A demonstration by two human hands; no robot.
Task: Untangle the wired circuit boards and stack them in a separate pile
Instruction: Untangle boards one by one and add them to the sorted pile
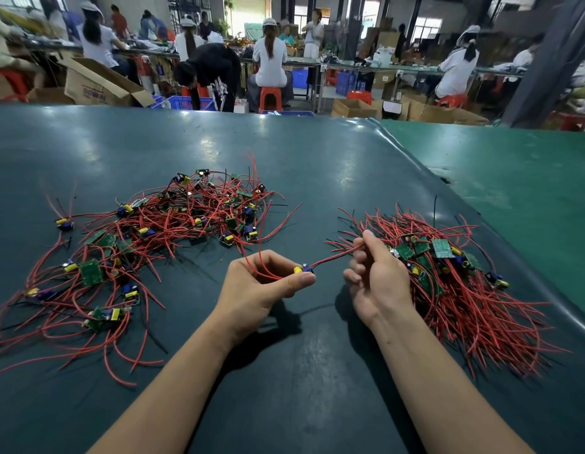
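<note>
A tangled heap of small green circuit boards with red and black wires (160, 234) spreads over the left of the dark green table. A second pile of boards with their wires laid roughly parallel (448, 276) lies at the right. Between the two piles, my left hand (265, 283) pinches one small board with a yellow and a blue part (303, 269), its red wires looping up through my fingers. My right hand (373, 276) pinches the red wires (337, 255) that run from that board, just left of the right pile.
The dark green mat (317, 178) ends at a curled edge on the right, over a lighter green surface (513, 191). Beyond the table's far edge, several seated workers, red stools, blue crates and cardboard boxes (98, 83) fill the workshop.
</note>
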